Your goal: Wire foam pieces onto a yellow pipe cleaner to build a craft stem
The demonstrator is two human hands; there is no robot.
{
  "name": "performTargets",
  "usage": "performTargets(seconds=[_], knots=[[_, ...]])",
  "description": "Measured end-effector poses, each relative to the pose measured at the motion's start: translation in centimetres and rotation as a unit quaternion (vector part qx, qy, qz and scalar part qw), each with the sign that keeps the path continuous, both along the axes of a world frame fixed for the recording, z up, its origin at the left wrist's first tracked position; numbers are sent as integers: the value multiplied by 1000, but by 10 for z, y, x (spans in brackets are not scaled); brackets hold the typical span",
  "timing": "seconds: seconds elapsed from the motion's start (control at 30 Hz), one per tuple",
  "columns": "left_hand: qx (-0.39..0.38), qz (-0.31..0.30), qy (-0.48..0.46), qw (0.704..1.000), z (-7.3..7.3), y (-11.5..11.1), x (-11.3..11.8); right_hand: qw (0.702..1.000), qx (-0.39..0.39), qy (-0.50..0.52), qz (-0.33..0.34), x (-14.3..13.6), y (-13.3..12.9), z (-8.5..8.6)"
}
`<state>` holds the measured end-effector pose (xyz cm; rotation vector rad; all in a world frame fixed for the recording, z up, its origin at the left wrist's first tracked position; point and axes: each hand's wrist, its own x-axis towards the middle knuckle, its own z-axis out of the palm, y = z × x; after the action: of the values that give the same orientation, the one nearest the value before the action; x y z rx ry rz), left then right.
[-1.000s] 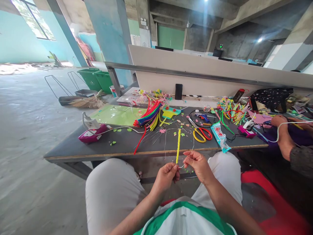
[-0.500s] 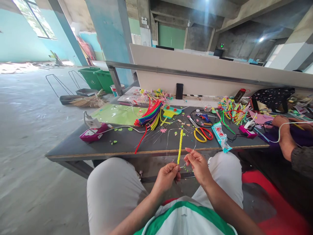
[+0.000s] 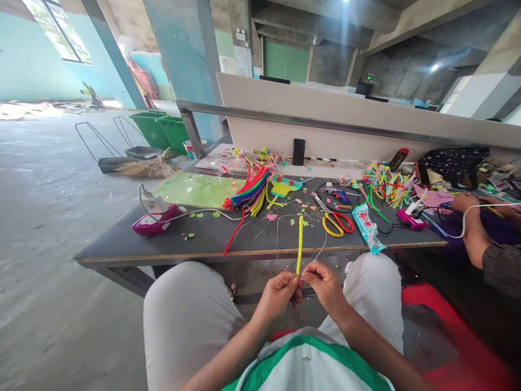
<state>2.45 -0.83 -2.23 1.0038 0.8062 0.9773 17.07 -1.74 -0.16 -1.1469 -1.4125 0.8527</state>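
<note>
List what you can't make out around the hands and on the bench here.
All in the head view:
- Lower end of the yellow strip: hidden by the fingers of the left hand.
- Course of the thin wire at the right hand: too fine, and covered by the fingertips.
- Small print on the blue wrapper: too small to read.
- Rest of the co-worker's sleeve: cut off by the right edge.

Dark table (image 3: 207, 236) with scissors (image 3: 328, 212), bundled colourful stems (image 3: 254, 187), blue packet (image 3: 367, 228).

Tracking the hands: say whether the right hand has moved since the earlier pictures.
Yes: the right hand has moved down, away from the table edge, toward the left hand.
</note>
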Motion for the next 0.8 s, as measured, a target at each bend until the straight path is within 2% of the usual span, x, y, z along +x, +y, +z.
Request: performTargets(seconds=[0.2,0.33,0.47,0.63,0.8], knots=[[-12,-20,-11,1000,0,0,-1,996,47,-61,-33,-3,-1,1],[-18,-43,-30,998,3,3,-4,999,-25,20,-1,-9,-5,0],[-22,-100,-44,994,5,8,-10,992,-85,84,29,-16,-11,-3],[-46,-153,-38,987,12,11,-17,996,-75,49,4,-23,-12,-5],[-51,-177,-31,982,21,12,-26,997,-81,15,-7,-23,-7,-7]])
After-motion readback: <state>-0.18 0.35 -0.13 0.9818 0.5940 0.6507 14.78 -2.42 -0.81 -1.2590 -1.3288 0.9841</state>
